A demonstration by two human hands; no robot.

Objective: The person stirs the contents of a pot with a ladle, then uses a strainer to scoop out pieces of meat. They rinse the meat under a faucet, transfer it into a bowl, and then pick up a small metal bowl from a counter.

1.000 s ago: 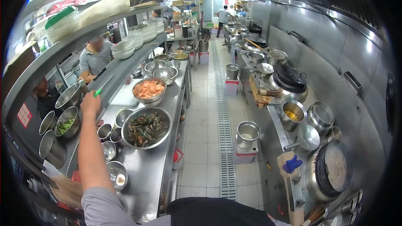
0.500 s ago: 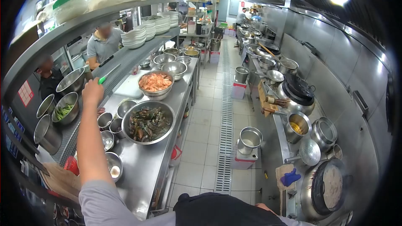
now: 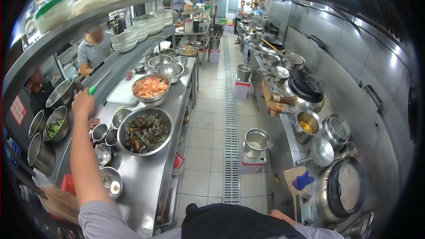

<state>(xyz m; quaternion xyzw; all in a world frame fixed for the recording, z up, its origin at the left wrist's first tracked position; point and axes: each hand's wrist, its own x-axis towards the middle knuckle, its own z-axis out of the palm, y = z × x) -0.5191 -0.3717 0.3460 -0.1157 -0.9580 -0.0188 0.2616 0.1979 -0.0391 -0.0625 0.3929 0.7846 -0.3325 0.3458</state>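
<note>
My left hand (image 3: 83, 103) is closed around the green handle of a knife (image 3: 99, 82), over the perforated metal shelf left of the counter. The blade points away, up and to the right. Below and to the right lies a white cutting board (image 3: 124, 92). Beside the board stands a steel bowl of shrimp (image 3: 151, 87), and nearer to me a wide steel bowl of mussels (image 3: 147, 131). My right hand (image 3: 282, 215) shows only in part at the bottom edge, beside my dark apron; its fingers are hidden.
Small steel bowls (image 3: 102, 154) line the counter's left side. White plates (image 3: 125, 41) are stacked on the shelf. Across the aisle are pots (image 3: 307, 125), a perforated ladle (image 3: 322, 151) and a large wok (image 3: 345, 188). A person (image 3: 94, 48) stands behind the shelf.
The whole view has shifted, with the counter and stove now farther left in the frame. My left hand still holds the knife over the shelf.
</note>
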